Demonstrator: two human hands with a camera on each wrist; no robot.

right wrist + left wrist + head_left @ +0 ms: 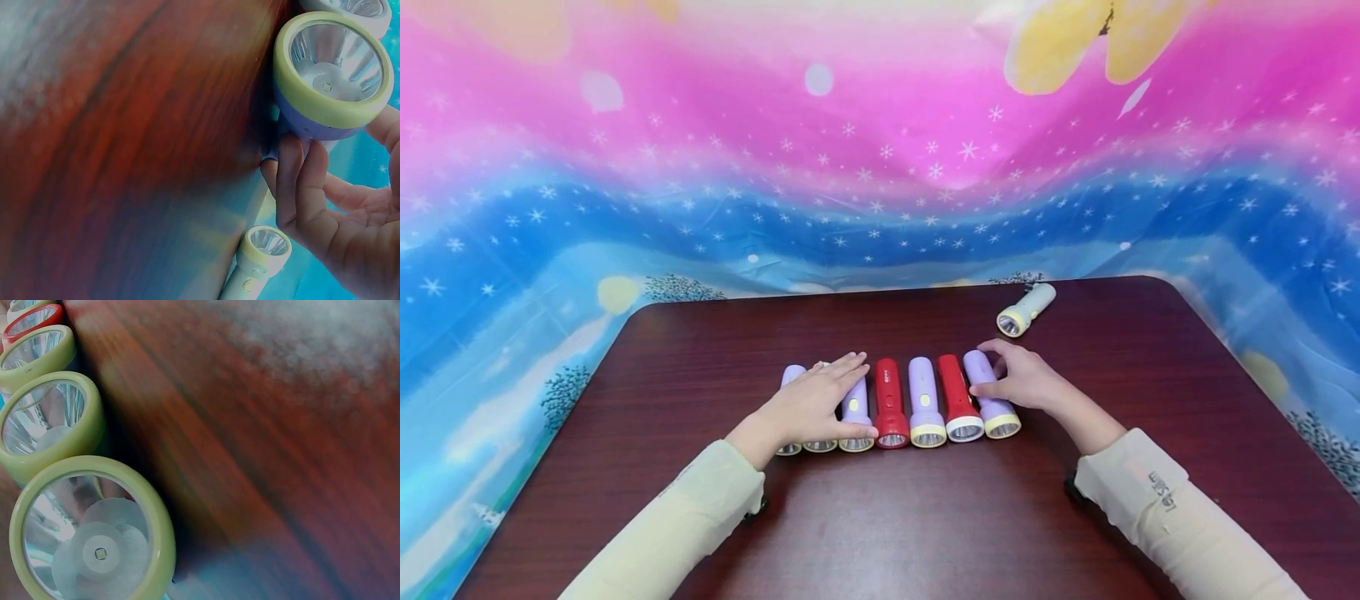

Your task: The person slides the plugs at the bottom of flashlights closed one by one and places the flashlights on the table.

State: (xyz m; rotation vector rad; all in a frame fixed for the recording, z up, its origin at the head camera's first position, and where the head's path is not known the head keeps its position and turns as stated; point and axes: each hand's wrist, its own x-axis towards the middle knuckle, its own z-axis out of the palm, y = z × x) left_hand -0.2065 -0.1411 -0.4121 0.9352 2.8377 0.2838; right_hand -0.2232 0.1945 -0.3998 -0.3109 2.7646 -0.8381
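Several flashlights lie side by side in a row on the dark wooden table, lens ends toward me. My left hand (812,400) lies across the left ones, fingers straight; it partly hides a purple flashlight (792,375), one beside it, and another purple flashlight (854,404). Further right come a red flashlight (889,396), a purple one with a yellow rim (923,392), and a red one with a white rim (955,387). At the right end, my right hand (1026,379) grips a purple flashlight (325,119) between thumb and fingers. Yellow-rimmed lenses (94,531) fill the left wrist view's left side.
A pale green flashlight (1028,310) lies apart at an angle near the table's back right edge. Around the table (880,525) hangs a pink and blue patterned cloth (880,167).
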